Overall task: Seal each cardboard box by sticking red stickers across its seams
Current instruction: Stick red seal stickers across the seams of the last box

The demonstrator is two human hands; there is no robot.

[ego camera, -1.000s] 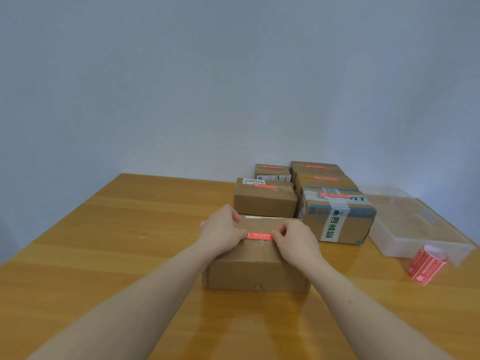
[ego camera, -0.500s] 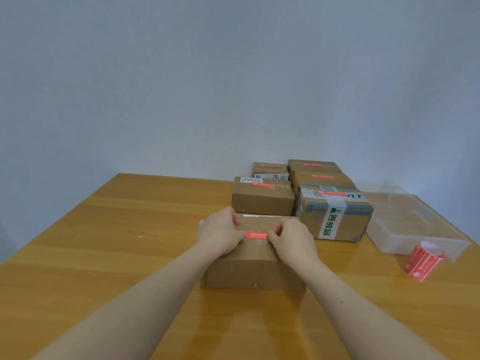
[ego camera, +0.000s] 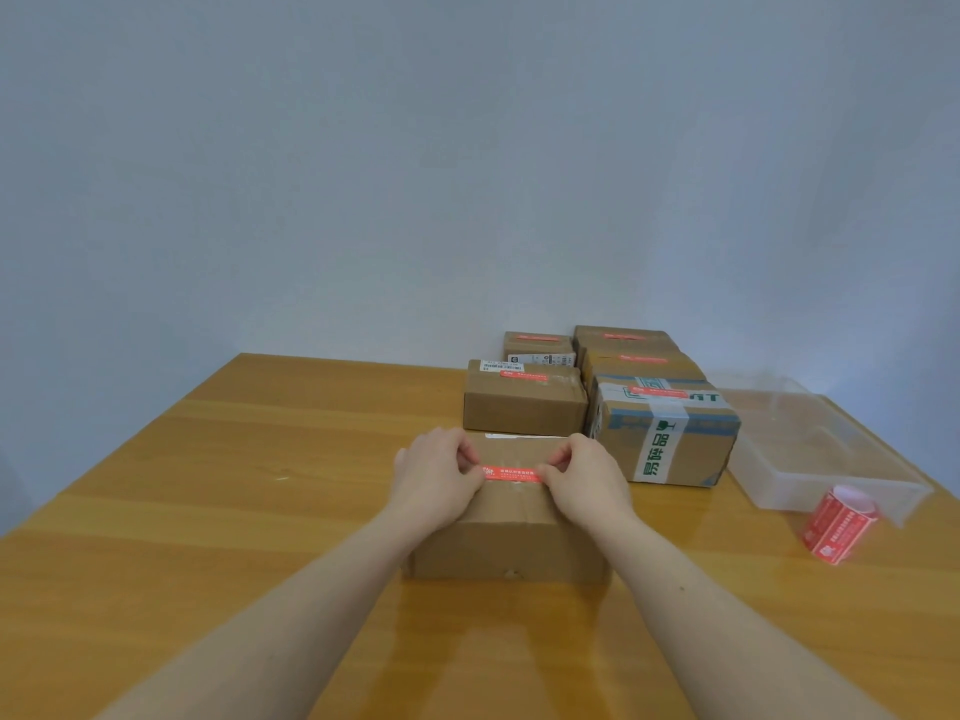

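Left hand (ego camera: 435, 478), right hand (ego camera: 582, 480) pinch red sticker (ego camera: 511, 473) ends atop box (ego camera: 506, 532).

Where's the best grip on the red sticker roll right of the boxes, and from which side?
Grip the sticker roll across its curved outer wall, near the middle, coming from above with the right hand, the nearer one. It lies on its side on the table with its open core end facing up and away, and a loose tail seems to hang at its near end, so avoid pinching there.
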